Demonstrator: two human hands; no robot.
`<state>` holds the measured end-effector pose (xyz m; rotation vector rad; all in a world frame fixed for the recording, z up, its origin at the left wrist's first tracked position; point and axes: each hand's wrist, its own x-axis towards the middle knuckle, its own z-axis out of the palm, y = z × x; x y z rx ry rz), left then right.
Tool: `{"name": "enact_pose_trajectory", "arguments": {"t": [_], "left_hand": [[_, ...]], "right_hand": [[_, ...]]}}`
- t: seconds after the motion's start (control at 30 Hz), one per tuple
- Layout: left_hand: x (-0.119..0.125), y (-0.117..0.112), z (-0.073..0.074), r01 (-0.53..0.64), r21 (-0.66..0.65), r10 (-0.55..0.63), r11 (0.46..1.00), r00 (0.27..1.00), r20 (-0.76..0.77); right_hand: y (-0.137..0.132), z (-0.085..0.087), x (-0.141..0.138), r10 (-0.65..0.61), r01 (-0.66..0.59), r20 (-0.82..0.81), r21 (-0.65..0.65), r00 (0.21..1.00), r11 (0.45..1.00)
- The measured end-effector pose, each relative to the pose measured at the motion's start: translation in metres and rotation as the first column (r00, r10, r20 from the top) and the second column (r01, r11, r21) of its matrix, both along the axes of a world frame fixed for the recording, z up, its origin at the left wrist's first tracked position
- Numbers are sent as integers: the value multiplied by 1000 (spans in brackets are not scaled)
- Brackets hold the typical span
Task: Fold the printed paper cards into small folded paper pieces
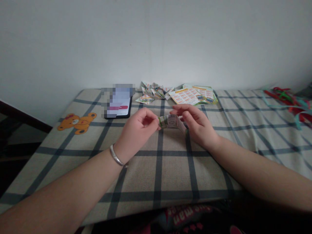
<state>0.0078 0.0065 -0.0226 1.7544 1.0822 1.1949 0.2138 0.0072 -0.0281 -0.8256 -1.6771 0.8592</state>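
Here, the left hand [139, 126] pinches a folded paper strip [172, 121] in its grip, right hand [200, 127] at the other end, grip unclear, above a cloth-covered desk [143, 175].

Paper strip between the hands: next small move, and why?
Probably pinch the slanting end of the paper strip with the right hand to steady it: the left hand pinches the other end, while the strip bends and slants down beside the right hand, whose grip is unclear.

A plain pale wall [195, 42] stands dimly lit behind the surface [175, 177], which is covered by a beige cloth [136, 177] with dark checks.
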Motion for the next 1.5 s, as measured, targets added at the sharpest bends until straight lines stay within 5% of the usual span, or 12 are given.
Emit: {"name": "enact_pose_trajectory", "arguments": {"t": [0.13, 0.27, 0.43, 0.73, 1.1, 1.5], "left_hand": [[-2, 1, 0, -86, -18, 86, 996, 996, -8], [-3, 3, -1, -55, -22, 55, 998, 998, 19], [-5, 7, -4, -44, 6, 43, 999, 998, 49], [-6, 8, -4, -12, 64, 14, 998, 1000, -28], [-1, 6, -4, 135, -55, -134, 989, 990, 36], [0, 6, -4, -32, -87, 33, 996, 999, 11]], "right_hand": [[-3, 3, 5, 68, -76, 91, 91, 994, 993], [-3, 6, 4, -47, -19, 280, 230, 959, 973], [0, 9, 2, -18, -141, 377, 390, 926, 910], [1, 7, 5, 162, -219, 275, 194, 948, 956], [-4, 9, 1, 192, -281, 357, 218, 914, 935], [-3, 12, -1, 189, -316, 443, 233, 877, 920]]}}
